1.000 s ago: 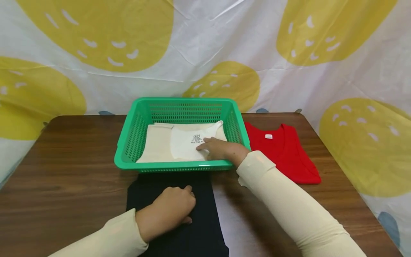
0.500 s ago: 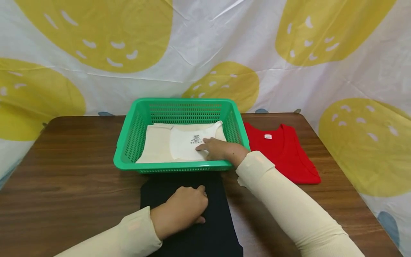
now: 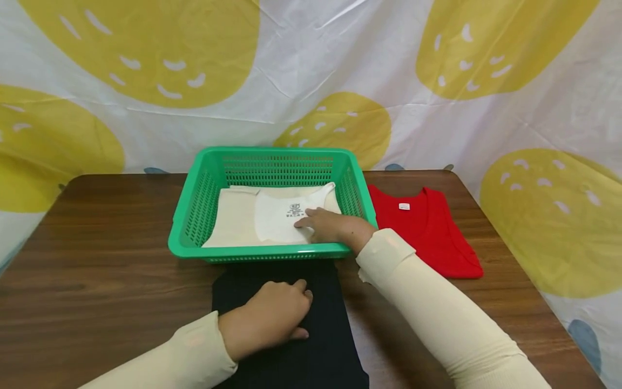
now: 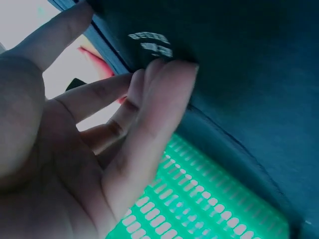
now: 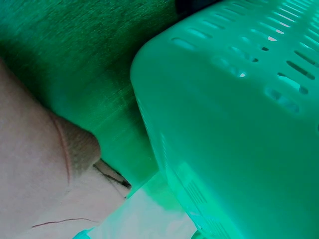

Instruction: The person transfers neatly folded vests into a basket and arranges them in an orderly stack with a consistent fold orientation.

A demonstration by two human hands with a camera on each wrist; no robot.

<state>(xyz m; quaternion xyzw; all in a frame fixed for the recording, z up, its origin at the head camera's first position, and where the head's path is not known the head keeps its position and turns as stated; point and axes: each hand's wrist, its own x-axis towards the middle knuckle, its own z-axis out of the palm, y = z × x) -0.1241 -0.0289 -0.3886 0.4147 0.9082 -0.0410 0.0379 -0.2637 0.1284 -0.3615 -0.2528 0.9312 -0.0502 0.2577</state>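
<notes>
My left hand (image 3: 272, 319) lies on a folded black garment (image 3: 291, 367) in front of the basket, its fingertips at the cloth. In the left wrist view, loosely bent fingers (image 4: 164, 104) meet the dark cloth beside a small pale print. A green plastic basket (image 3: 272, 252) holds a folded cream and white top (image 3: 238, 216) with dark printing inside its neck. Reaching over the basket's front right rim, my right hand (image 3: 332, 226) rests on that top with its fingers relaxed. The right wrist view shows the basket's outer wall (image 5: 224, 124); the fingertips are hidden there.
A folded red top (image 3: 423, 232) with a white label lies right of the basket. Everything stands on a brown wooden table (image 3: 107, 259). Behind it hangs a white curtain (image 3: 194, 129) with yellow shapes.
My left hand and the black garment under it have shifted right, mostly in the first half second. The right hand, the basket and the red top stay nearly the same.
</notes>
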